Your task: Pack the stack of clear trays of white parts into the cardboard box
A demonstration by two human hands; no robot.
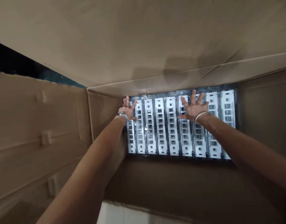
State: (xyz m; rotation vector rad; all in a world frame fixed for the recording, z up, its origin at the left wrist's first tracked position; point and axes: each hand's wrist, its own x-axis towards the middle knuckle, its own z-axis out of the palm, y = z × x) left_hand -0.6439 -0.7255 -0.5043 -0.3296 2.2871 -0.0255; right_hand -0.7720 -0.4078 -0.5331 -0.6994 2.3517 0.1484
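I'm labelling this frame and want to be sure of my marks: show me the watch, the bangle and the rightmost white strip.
Watch (125, 116): head view, metallic band.
Bangle (198, 115): head view, upper curve.
Rightmost white strip (227, 103): head view, upper part.

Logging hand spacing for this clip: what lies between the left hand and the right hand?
In the head view, three white slotted strips stand side by side, uncovered by either hand, between the left hand and the right hand.

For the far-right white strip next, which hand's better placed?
Right, I'd say: the right hand is spread close to the far-right strip, while the left hand is near the opposite end.
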